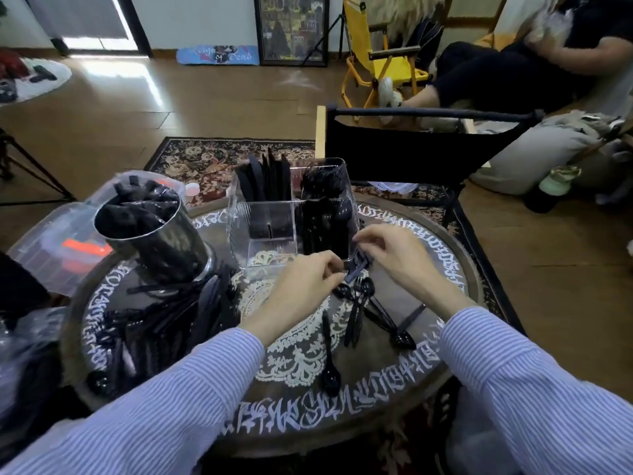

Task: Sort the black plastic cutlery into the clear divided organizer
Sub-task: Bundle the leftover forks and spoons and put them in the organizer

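Round table (404,303) w/ clear organizer (291,214); left hand (308,279) & right hand (397,255) both pinch dark cutlery bundle (358,267) beside it.

Home living room: wood floor (144,108), floral rug (205,159), framed picture (291,29).

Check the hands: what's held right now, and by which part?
Both hands, left and right, pinch a small bunch of black cutlery beside the organizer; blur hides which end.
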